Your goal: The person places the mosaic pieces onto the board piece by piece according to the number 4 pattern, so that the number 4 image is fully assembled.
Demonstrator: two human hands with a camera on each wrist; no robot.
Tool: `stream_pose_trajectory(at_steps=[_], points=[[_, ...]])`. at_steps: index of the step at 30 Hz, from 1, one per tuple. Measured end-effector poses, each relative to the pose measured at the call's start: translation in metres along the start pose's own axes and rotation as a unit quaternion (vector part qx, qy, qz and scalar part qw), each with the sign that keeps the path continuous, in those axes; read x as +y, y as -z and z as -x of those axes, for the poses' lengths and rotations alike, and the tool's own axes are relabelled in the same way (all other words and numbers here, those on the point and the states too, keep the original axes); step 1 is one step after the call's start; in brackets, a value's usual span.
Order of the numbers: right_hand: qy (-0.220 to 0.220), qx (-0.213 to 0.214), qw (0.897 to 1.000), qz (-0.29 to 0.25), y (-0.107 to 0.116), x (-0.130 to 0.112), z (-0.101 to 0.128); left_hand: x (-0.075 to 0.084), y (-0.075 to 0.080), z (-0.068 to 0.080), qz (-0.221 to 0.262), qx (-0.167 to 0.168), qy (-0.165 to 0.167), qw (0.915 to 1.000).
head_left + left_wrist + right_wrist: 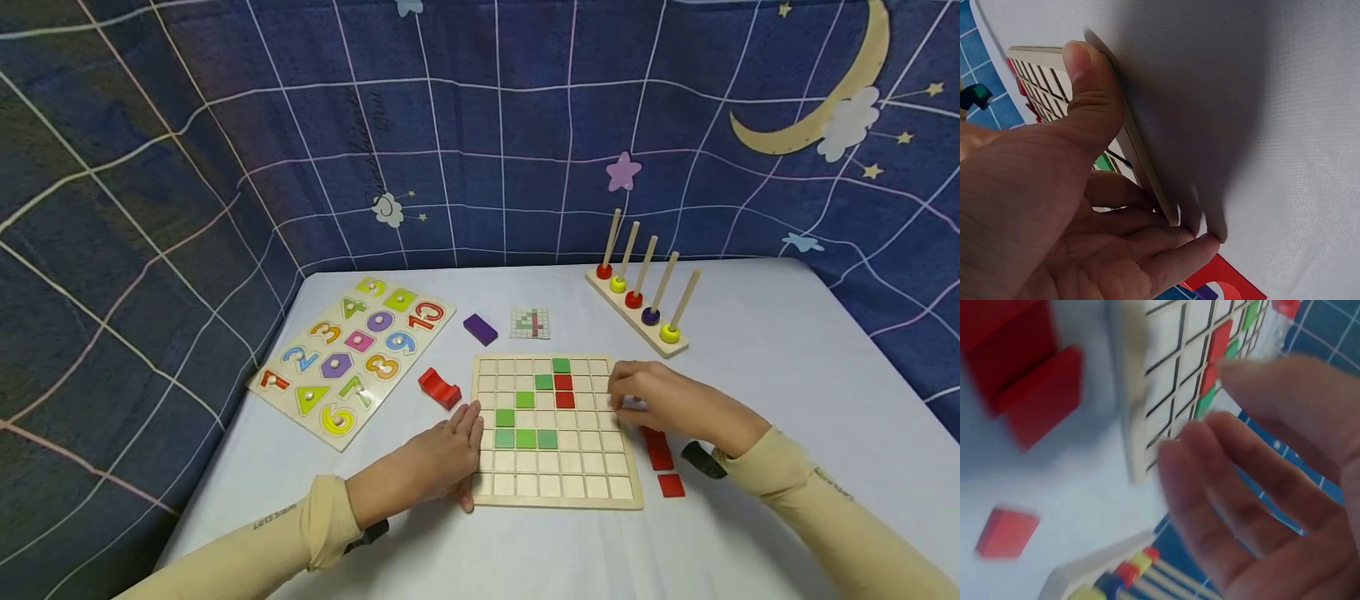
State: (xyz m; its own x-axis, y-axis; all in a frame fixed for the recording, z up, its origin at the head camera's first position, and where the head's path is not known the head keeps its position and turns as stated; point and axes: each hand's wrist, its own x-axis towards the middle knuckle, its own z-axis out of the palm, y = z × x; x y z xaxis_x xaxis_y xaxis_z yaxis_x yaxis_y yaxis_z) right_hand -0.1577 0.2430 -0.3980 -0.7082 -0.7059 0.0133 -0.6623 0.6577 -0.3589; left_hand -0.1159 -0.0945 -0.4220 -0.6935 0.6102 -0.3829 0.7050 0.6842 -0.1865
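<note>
A wooden grid board (588,485) lies flat on the table with several green tiles (526,438) and two red tiles (564,400) in its squares. Along the board's left edge rests my left hand (442,454), its fingers fairly straight; the left wrist view shows the thumb (1088,75) against the edge. My right hand (663,400) hovers by the board's right edge. Its fingers are loosely bent, and in the right wrist view a gap parts them from the thumb (1272,381), with nothing visible between. Loose red tiles (671,485) lie beneath and beside that hand, some overlapping.
A small pattern card (529,323) and a purple block (480,330) lie beyond the board. A red curved block (439,388) sits left of it. The number-and-shape puzzle (352,358) is at far left; a peg stand with coloured beads (637,312) stands at back right.
</note>
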Motion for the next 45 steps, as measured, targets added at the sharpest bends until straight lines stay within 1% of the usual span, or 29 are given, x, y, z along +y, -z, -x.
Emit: stream_pose_trajectory(at_steps=[4, 7, 10, 14, 16, 21, 25, 30, 36, 39, 45], points=[[-0.023, -0.036, 0.999, -0.023, 0.004, 0.010, 0.018, 0.000, 0.001, 0.001, -0.001, -0.001, -0.002, 1.0000], [-0.026, -0.047, 0.998, -0.034, 0.003, 0.018, 0.027, -0.001, 0.002, 0.002, 0.004, -0.005, 0.004, 1.0000], [-0.033, -0.050, 0.997, -0.052, -0.002, 0.024, 0.030, -0.001, 0.002, 0.003, 0.010, -0.003, 0.004, 0.9999], [-0.045, -0.049, 0.995, -0.071, -0.008, 0.027, 0.032, -0.001, 0.002, 0.002, 0.006, 0.005, -0.004, 1.0000], [-0.046, -0.048, 0.995, -0.072, -0.009, 0.028, 0.033, 0.000, 0.002, 0.001, 0.000, 0.003, -0.005, 1.0000], [-0.033, -0.045, 0.996, -0.065, -0.008, 0.024, 0.031, 0.000, 0.002, 0.000, -0.008, -0.007, -0.002, 0.9999], [-0.017, -0.036, 0.998, -0.047, -0.007, 0.017, 0.024, 0.000, 0.002, -0.001, -0.008, -0.008, 0.000, 0.9999], [0.011, -0.024, 0.999, -0.025, -0.008, 0.005, 0.006, 0.000, 0.001, -0.001, -0.003, -0.006, 0.001, 1.0000], [0.047, -0.012, 0.999, -0.012, -0.017, -0.008, -0.022, 0.000, 0.000, 0.000, 0.001, -0.004, 0.001, 1.0000], [0.061, -0.008, 0.998, -0.005, -0.024, -0.013, -0.034, 0.000, 0.000, 0.000, -0.004, -0.004, 0.000, 1.0000], [0.078, 0.008, 0.997, 0.011, -0.038, -0.020, -0.048, -0.001, 0.000, 0.000, -0.015, -0.002, -0.005, 0.9999]])
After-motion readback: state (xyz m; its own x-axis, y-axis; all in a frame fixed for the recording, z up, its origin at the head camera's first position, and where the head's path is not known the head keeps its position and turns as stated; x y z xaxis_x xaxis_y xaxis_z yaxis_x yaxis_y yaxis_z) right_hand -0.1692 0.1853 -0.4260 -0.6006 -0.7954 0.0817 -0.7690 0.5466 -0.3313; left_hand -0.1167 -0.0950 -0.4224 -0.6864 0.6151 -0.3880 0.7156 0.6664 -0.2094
